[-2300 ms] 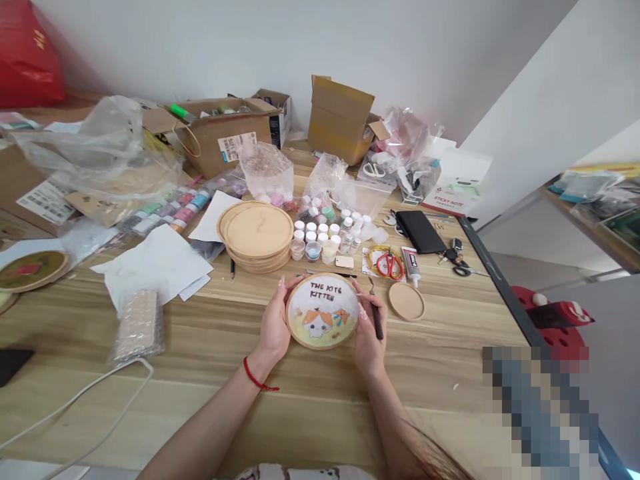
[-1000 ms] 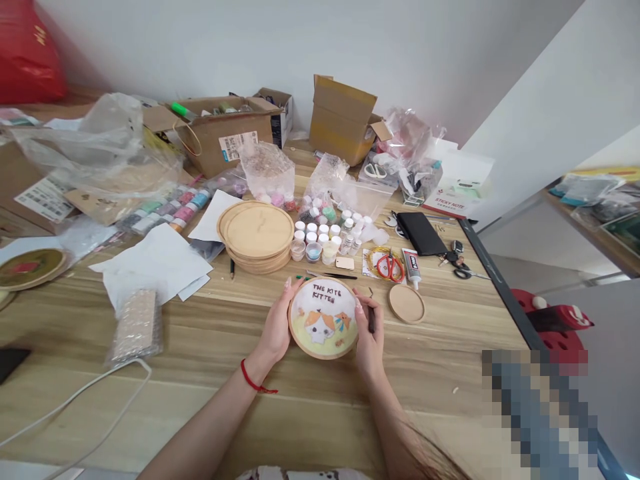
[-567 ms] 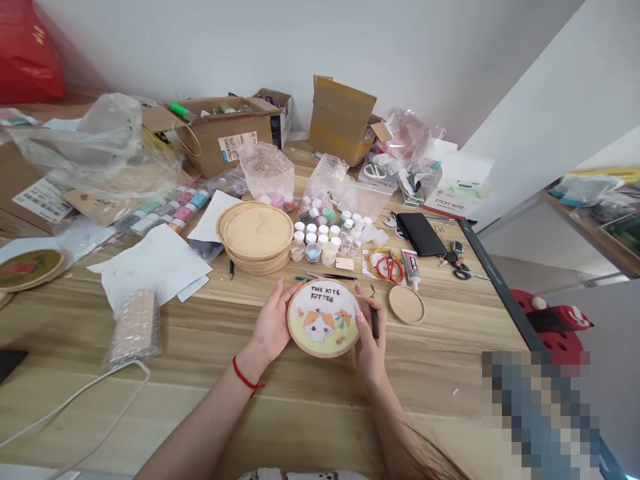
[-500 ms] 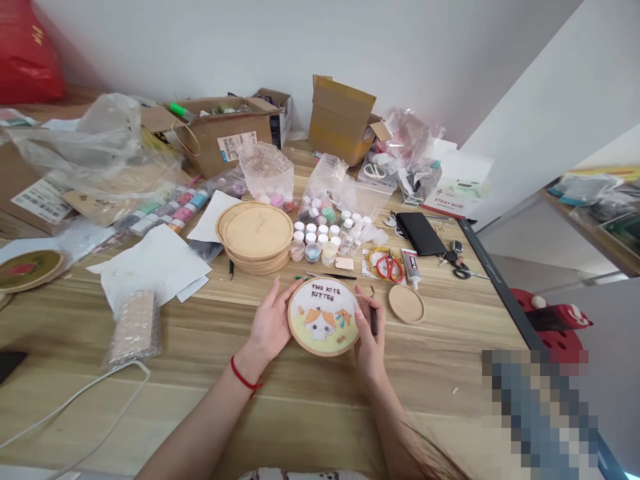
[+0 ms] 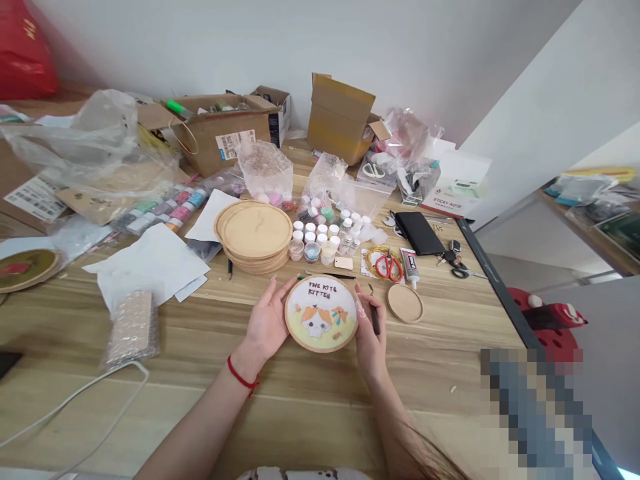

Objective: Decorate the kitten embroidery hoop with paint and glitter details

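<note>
Between my hands is a round wooden hoop [image 5: 321, 313] holding a fabric picture of a cat with the lettered words "THE KITE KITTEN". My left hand [image 5: 267, 327], with a red string at the wrist, cups the hoop's left rim. My right hand [image 5: 369, 330] presses its right rim and grips a slim dark-handled tool [image 5: 375, 321] against the palm side. The tool's tip is hidden by my fingers. A thin metal pick [image 5: 371, 289] lies just above my right fingers.
A stack of wooden discs [image 5: 257, 230] and several white-capped jars [image 5: 315, 233] stand beyond the hoop. Red scissors [image 5: 389, 267], a glue tube [image 5: 410, 269] and a small wooden disc [image 5: 404, 303] lie to the right. Cardboard boxes [image 5: 225, 133] and plastic bags fill the back.
The hoop has turned slightly between my hands and sits a little further left. My left hand has shifted left along the rim, while my right hand still grips the dark tool.
</note>
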Motion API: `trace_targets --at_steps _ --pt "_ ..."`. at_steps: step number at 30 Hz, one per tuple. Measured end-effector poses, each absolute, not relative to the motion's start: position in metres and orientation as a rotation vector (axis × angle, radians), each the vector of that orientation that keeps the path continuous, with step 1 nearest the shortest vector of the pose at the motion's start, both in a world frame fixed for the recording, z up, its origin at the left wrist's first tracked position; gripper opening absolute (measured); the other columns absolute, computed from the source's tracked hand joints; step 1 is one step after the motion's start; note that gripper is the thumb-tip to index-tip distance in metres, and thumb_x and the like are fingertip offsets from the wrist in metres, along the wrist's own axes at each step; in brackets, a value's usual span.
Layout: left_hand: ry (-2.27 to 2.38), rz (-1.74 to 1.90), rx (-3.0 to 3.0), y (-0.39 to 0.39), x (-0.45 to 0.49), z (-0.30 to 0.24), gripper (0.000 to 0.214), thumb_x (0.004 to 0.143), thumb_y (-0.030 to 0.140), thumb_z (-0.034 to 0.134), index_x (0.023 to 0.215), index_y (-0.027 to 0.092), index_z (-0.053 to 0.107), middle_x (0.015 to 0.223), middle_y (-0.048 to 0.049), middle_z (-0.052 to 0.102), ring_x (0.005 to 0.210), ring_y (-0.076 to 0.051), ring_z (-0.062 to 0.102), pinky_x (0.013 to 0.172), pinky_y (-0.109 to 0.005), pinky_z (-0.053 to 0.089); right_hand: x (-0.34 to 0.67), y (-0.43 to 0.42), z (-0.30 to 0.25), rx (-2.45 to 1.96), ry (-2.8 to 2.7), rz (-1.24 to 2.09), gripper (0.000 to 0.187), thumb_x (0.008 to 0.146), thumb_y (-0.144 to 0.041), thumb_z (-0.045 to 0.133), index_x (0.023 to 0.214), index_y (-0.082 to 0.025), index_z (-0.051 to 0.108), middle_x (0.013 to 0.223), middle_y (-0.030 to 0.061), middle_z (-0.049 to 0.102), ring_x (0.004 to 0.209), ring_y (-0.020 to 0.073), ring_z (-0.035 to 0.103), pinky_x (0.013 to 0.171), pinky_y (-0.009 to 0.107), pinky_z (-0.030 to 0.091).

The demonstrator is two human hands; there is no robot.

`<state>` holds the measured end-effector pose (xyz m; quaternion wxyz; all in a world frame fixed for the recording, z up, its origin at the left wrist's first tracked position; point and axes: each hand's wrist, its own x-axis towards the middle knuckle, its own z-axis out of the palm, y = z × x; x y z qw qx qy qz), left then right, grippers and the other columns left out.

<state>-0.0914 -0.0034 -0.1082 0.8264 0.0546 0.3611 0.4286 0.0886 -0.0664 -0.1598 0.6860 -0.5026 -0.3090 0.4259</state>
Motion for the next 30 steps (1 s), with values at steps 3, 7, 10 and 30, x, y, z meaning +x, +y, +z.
trace_targets --at_steps 3,7,10,30 --pt "0.757 0.885 0.098 -0.003 -0.092 -0.109 0.053 0.096 0.050 0.042 0.138 0.018 0.050 0.127 -0.0104 0.066 0.121 -0.028 0.059 0.105 -0.044 0.043 0.088 -0.067 -0.160 -1.116 -0.691 0.953 0.031 0.082 -0.038 0.066 0.109 -0.027 0.055 0.144 0.0093 0.054 0.140 0.0261 0.041 0.113 0.050 0.031" --pt "0.749 0.945 0.099 -0.003 -0.091 -0.109 0.050 0.096 0.047 0.044 0.135 0.017 0.054 0.124 -0.0092 0.068 0.121 -0.026 0.059 0.106 -0.040 0.043 0.087 -0.065 -0.160 -1.087 -0.693 0.922 0.028 0.083 -0.037 0.065 0.108 -0.027 0.056 0.141 0.0085 0.056 0.139 0.0247 0.042 0.115 0.049 0.030" --pt "0.788 0.919 0.083 -0.003 -0.090 -0.110 0.051 0.096 0.048 0.044 0.133 0.014 0.055 0.124 -0.0108 0.068 0.121 -0.026 0.059 0.106 -0.040 0.043 0.087 -0.066 -0.159 -1.095 -0.704 0.945 0.029 0.084 -0.036 0.066 0.109 -0.027 0.055 0.142 0.0091 0.056 0.137 0.0247 0.045 0.114 0.050 0.030" --pt "0.836 1.084 0.207 -0.008 -0.077 -0.121 0.037 0.097 0.040 0.047 0.118 0.017 0.067 0.137 -0.0061 0.061 0.135 -0.023 0.047 0.114 -0.037 0.038 0.080 -0.066 -0.151 -1.077 -0.829 0.824 0.027 0.086 -0.034 0.064 0.107 -0.026 0.050 0.140 0.0110 0.056 0.133 0.0245 0.049 0.112 0.049 0.032"
